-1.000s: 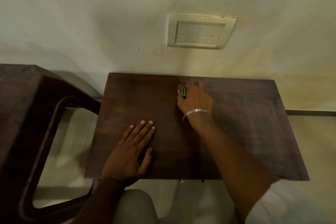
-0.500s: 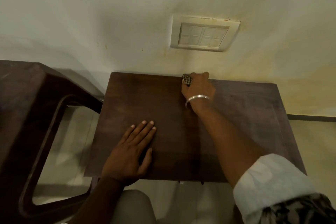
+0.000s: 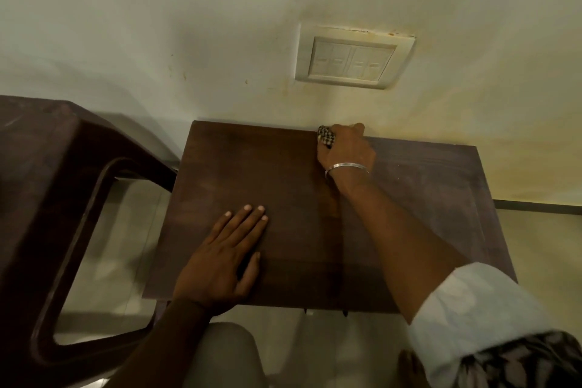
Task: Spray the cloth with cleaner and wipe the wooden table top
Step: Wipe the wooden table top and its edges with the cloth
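Starting at the left, a dark brown chair (image 3: 47,198) sits just beside the wooden table top (image 3: 283,198), with a narrow strip of pale floor (image 3: 132,224) showing between the chair's arm and the table top's left edge. That left half of the table top is bare dark wood all the way to its left and far edges, so plenty of open surface there.

Next over, the left hand (image 3: 220,264) lies flat on the table top near its front edge, palm down, fingers stretched out and close together, gripping nothing. Its wrist hangs off the front edge.

Right of that, the right hand (image 3: 345,151) reaches across to the table top's far edge, right where the wood meets the wall (image 3: 157,25). The fingers are curled tight around a checkered cloth (image 3: 326,136), which is bunched up and pokes out on the left side of the fist, touching the table top at the far edge. A silver bangle (image 3: 346,165) rings the wrist, and a rolled pale sleeve (image 3: 472,318) crosses the table top's front right corner.

Right half of the table top looks greyer and duller, bare out to its right edge. A switch plate (image 3: 354,58) sits on the wall above the table top's far edge.
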